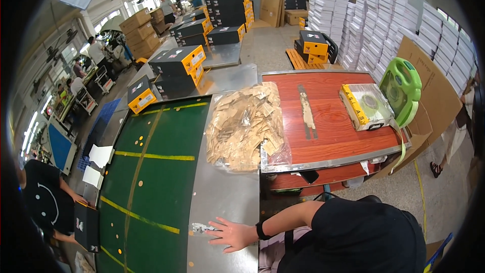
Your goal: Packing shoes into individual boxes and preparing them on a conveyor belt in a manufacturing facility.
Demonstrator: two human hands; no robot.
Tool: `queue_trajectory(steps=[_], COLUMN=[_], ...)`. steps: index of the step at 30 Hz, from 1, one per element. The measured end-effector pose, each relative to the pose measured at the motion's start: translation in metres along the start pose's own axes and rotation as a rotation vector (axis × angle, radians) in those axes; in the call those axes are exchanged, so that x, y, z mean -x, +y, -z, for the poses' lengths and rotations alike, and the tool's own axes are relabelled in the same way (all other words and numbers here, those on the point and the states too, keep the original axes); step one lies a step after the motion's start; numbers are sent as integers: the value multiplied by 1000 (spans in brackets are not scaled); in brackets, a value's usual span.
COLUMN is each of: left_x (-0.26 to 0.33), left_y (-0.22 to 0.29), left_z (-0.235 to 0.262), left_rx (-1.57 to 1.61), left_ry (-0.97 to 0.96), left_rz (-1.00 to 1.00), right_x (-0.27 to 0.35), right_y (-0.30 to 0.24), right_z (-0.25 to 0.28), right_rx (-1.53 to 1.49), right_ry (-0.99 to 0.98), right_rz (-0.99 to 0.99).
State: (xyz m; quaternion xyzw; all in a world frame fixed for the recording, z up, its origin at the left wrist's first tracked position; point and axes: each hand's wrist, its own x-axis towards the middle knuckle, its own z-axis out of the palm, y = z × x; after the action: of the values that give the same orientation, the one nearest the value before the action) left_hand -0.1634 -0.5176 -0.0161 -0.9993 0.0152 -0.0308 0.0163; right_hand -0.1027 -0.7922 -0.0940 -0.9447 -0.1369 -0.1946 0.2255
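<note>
My right hand (232, 234), with a black band on its wrist, reaches left from a black sleeve. Its fingers are spread and palm down, with nothing in them. It lies on or just over a grey metal ledge (226, 199), at a torn silvery patch (202, 228). My left hand does not show. Beyond the right hand is a clear plastic bag (245, 126) full of flat brown paper pieces. Left of the ledge runs a green belt (161, 182) with yellow stripes and several small round tan stickers.
Across the belt a co-worker's hands hold a black shoebox (87, 226). Stacked black and orange boxes (179, 63) stand at the far end. On a red wood-grain table (323, 141) sits a white box (367, 103) beside a green fan (402, 91). Tall white stacks (376, 25) stand behind.
</note>
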Motion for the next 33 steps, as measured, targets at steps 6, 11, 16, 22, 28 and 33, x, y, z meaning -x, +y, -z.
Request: queue_trajectory(steps=[6,11,16,22,28,33], left_x=[-2,-2,-3,-3,-3,-3], left_y=[-2,0,-3,-3,4,0], left_z=[-1,2,-5,-6,7,4], left_rx=[-24,-31,-21,1,27,37], left_ry=[-8,-19,-18,-21,-64,-88], left_rz=[-15,-5,9,15,48,51], right_x=[-1,-1,-1,0,-1,-2], right_y=[0,-1,0,0,-1,-2], right_z=[3,3,5,4,5,7], right_rx=[0,24,15,18,14,14], right_ry=[-12,12,23,35,35,29], right_rz=[-12,3,10,12,13,15])
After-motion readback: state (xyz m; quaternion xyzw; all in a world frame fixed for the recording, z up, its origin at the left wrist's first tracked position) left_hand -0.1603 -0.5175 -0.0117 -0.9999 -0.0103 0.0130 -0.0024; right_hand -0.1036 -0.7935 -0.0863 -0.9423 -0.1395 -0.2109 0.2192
